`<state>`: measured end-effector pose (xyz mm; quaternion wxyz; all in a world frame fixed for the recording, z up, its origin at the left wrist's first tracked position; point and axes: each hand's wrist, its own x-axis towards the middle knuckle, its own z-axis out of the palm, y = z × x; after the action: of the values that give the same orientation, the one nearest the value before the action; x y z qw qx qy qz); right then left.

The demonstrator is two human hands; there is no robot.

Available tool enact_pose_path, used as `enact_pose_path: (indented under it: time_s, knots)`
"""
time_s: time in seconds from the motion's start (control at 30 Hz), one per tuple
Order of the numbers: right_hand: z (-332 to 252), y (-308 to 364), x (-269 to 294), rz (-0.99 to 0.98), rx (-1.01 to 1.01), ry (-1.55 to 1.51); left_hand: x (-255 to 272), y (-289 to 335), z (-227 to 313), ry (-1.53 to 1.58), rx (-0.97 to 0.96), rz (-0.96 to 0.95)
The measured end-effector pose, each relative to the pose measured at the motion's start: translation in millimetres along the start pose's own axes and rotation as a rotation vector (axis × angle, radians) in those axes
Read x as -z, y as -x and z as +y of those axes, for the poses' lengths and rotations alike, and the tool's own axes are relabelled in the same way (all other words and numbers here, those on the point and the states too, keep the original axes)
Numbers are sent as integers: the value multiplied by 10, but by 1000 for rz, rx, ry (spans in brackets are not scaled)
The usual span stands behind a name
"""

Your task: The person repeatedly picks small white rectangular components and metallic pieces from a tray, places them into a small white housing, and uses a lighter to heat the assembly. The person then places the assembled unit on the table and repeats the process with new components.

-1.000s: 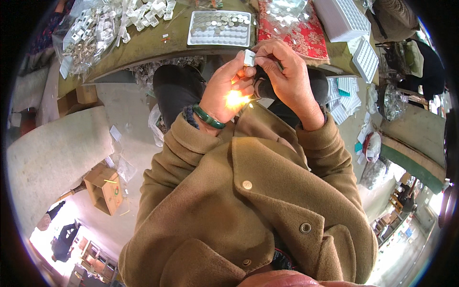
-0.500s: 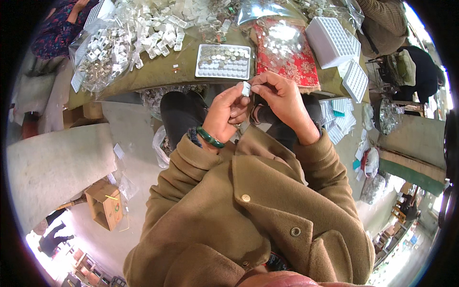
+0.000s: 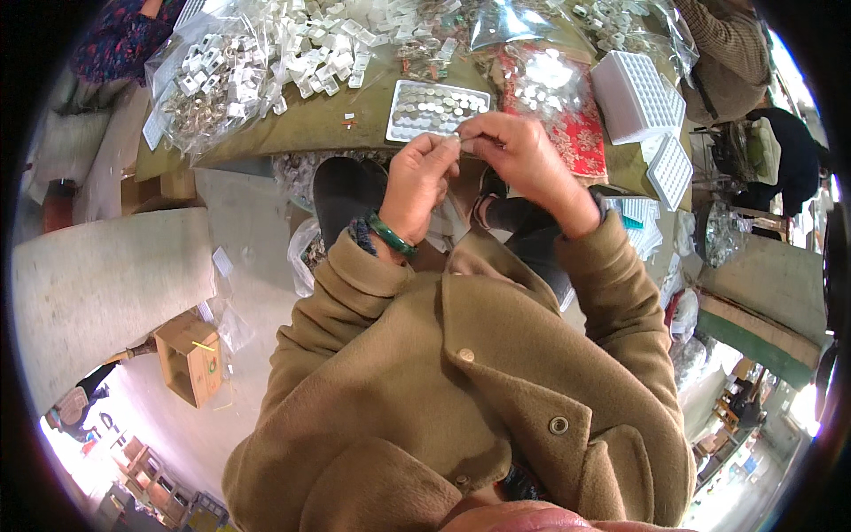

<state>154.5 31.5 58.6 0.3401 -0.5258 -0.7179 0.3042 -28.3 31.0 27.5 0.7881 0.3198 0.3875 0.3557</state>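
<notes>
Just in front of the table edge, my two hands meet fingertip to fingertip. My left hand [image 3: 423, 188], a green bangle at its wrist, has thumb and fingers pinched on a small white plastic piece, now almost wholly covered. From the right, my right hand [image 3: 523, 161] pinches at the same spot; what its fingertips hold, if anything, is too small to make out. Right behind the hands lies a white tray [image 3: 399, 129] with round hollows, its far part filled with shiny discs. Beside it, a clear bag of silvery discs [image 3: 547, 75] rests on a red flowered cloth [image 3: 583, 146].
A heap of white plastic pieces [image 3: 332, 53] covers the table's back left, next to a clear bag of small parts [image 3: 208, 89]. At the right stand stacked white trays [image 3: 620, 99], with a loose tray [image 3: 669, 168] by the edge. A person's sleeve [image 3: 722, 44] shows at far right.
My hands have come closer together and nearer the tray. The white piece, plainly seen before, is now mostly behind my fingers. The whole view has shifted slightly.
</notes>
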Motion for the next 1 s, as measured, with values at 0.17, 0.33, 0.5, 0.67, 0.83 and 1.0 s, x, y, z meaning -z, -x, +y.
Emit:
enact_pose_path:
  time_s: [0.17, 0.33, 0.5, 0.67, 0.83, 1.0]
  knots:
    - [221, -595, 141, 28, -12, 237, 125, -14, 153, 143, -34, -6]
    - [464, -980, -145, 144, 28, 588, 130, -36, 183, 136, -65, 107]
    - [588, -1054, -158, 150, -21, 588, 246, -34, 213, 259, -47, 113]
    - [636, -1055, 65, 292, 53, 393, 397, -115, 218, 343, -2, 50]
    - [639, -1076, 244, 244, -266, -138, 384, -206, 270, 287, -2, -20]
    - [622, -984, 352, 228, -271, -451, 244, -209, 340, 175, -23, 60]
